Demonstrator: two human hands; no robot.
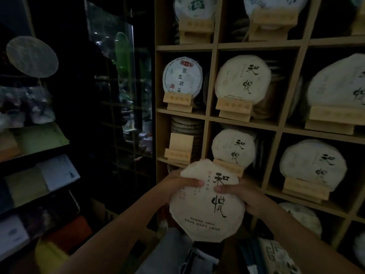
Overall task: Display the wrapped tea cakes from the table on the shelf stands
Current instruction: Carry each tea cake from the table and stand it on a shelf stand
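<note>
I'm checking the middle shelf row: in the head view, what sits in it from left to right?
Tea cake with red and green print on its stand → cream tea cake with black brushed characters on its stand → larger-looking cream tea cake, cut off by the picture's right edge.

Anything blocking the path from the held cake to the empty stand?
Nothing visible. Both hands, left and right, grip the tea cake just below and right of the empty stand in the left cubby. The space between looks open; flat stacked cakes sit behind the stand, not in front.
</note>
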